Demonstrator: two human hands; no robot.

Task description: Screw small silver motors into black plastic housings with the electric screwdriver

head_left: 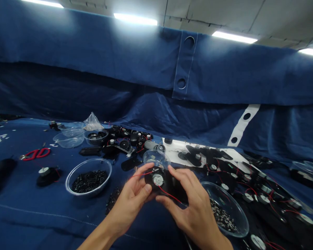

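Both hands hold a small motor in a black housing [158, 179] in front of me, its round silver-white face turned toward me. Red wires run out of it on both sides. My left hand [131, 201] grips the left edge, thumb on the front by the round face. On the other side, my right hand [194, 199] has its thumb below and fingers above the black housing. A clear bowl of small black parts [90, 180] stands left of my hands. Just right of my right hand is a clear bowl of small metal screws [224, 215].
Red-handled scissors [36, 153] and a loose black motor unit [47, 175] lie at left. Clear containers [69, 135] and a plastic bag [92, 122] stand farther back. Several motor units with red wires [247, 198] crowd the right side. A blue cloth curtain [120, 69] hangs behind.
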